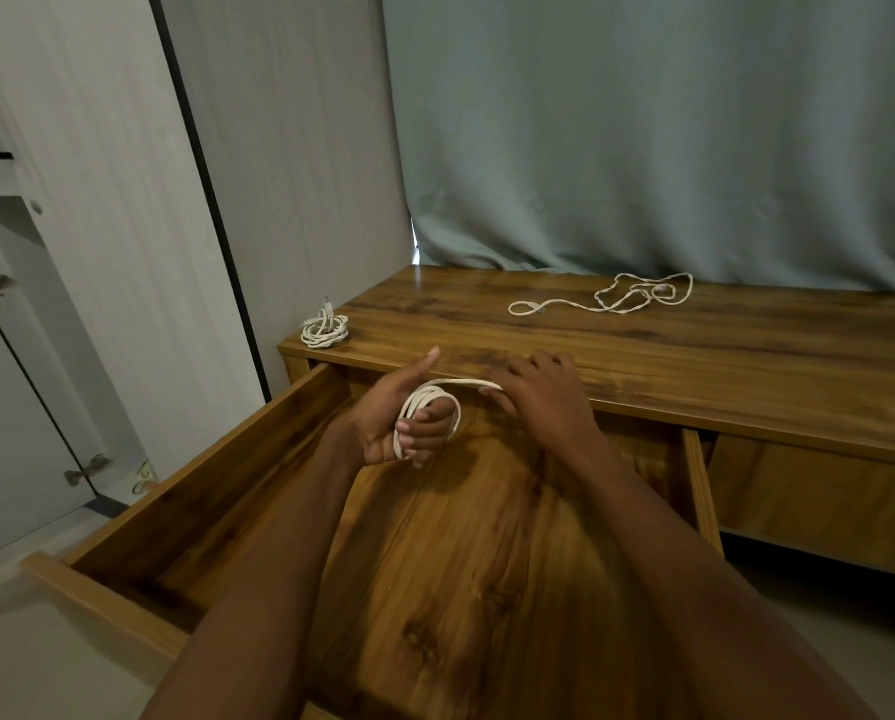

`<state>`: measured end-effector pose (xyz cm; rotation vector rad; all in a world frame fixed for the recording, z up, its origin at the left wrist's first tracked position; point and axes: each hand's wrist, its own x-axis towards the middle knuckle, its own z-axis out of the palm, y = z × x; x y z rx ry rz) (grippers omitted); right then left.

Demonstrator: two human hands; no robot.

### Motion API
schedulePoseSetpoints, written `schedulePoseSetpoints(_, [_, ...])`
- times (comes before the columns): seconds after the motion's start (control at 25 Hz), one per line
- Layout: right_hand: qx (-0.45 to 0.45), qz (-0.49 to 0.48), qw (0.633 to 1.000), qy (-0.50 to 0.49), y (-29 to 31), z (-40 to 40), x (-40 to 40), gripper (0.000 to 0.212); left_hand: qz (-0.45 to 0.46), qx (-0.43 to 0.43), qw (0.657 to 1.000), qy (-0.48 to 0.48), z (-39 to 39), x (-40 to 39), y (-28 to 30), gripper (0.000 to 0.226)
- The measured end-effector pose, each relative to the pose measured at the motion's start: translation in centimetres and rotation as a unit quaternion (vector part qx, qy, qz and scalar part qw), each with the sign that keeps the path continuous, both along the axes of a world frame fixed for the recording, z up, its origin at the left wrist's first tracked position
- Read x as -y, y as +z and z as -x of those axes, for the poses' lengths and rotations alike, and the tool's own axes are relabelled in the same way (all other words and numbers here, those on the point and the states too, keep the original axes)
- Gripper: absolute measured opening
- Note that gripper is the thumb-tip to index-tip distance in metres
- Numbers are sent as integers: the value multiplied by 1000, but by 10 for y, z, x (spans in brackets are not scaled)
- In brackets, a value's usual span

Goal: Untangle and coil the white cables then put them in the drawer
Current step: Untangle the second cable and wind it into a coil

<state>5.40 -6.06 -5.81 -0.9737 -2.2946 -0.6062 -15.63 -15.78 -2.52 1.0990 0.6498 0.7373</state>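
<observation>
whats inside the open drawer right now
No cable lies in the drawer: only bare wood shows. The left hand and right hand wind a white cable above it. Both arms cover part of the bottom.

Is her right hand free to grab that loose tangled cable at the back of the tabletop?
Probably not yet: the right hand pinches the cable being wound round the left hand. Nothing blocks the tangled cable.

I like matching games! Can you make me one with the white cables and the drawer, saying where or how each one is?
1. coiled cable
2. loose cable
3. cable being wound
4. drawer

A. tangled, far side of the desk top
B. looped round the left hand
C. pulled open
D. near left corner of the desk top

Pairs: 1-D, 2-A, 3-B, 4-C
</observation>
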Motion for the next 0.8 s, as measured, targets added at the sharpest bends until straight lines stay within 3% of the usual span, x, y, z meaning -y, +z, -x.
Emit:
schedulePoseSetpoints(0.12, [-28, 93, 995, 11, -1, -5, -3, 33, -30, 194, 981, -12, -2, 2, 6, 65])
schedulePoseSetpoints(0.2, [-65, 158, 984, 40, -4, -5, -1, 29, -90, 286, 953, 35, -2, -1, 10, 56])
schedulePoseSetpoints(0.32, [-95, 285, 950, 85, -5, 6, 12, 29, -137, 364, 909, 147, 1, -6, 11, 48])
schedulePoseSetpoints(0.44, [-16, 349, 934, 73, -7, 25, 28, 41, -153, 385, 863, 290, -1, -7, 9, 43])
schedulePoseSetpoints(0.56, [22, 448, 885, 129, -13, 42, 40, 53, -167, 317, 818, 450, -5, -7, 11, 43])
schedulePoseSetpoints(0.64, [-41, 543, 820, 176, -14, 45, 45, 53, -172, 234, 791, 538, -2, -11, 10, 44])
schedulePoseSetpoints(0.72, [-126, 611, 755, 201, -9, 43, 46, 45, -177, 112, 770, 603, 2, -14, 5, 46])
schedulePoseSetpoints(0.8, [-145, 651, 713, 217, 2, 36, 48, 32, -184, -47, 748, 636, 3, -16, -1, 51])
